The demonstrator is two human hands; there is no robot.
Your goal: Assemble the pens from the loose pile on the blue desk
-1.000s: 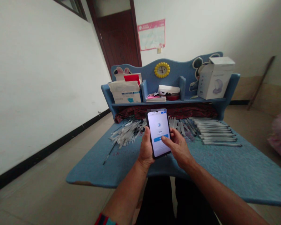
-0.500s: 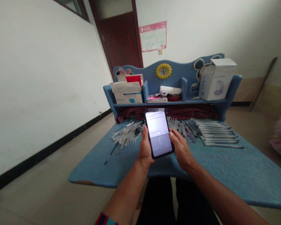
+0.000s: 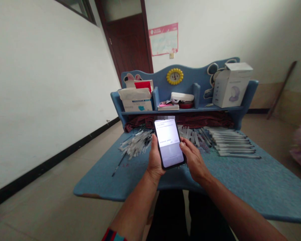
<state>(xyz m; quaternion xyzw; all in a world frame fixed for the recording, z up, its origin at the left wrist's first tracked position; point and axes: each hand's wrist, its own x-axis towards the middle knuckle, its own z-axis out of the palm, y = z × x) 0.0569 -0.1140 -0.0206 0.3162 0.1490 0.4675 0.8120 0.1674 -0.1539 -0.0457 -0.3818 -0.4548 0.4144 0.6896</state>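
A smartphone (image 3: 169,144) with a lit, pale screen is held upright over the near part of the blue desk (image 3: 100,177). My left hand (image 3: 155,157) wraps its left side, thumb along the edge. On the other side my right hand (image 3: 192,157) grips the right edge, its thumb by the screen; the fingers behind the phone are hidden. Left of the phone lies a loose pile of pens or pen parts (image 3: 136,142), clear and dark. More clear pieces (image 3: 190,134) show behind my right hand. Farther right, several pens (image 3: 234,144) lie side by side in a row.
A blue shelf (image 3: 137,113) at the back holds a mask box (image 3: 136,103), stacked papers (image 3: 168,107) and a tall white carton (image 3: 232,87). Under it lies a dark red checked cloth (image 3: 205,119). A yellow flower-shaped clock (image 3: 175,76) is on the backboard.
The phone and both hands stay almost in place, with only a very slight shift to the left. Small details on the screen differ. The pens have not moved.
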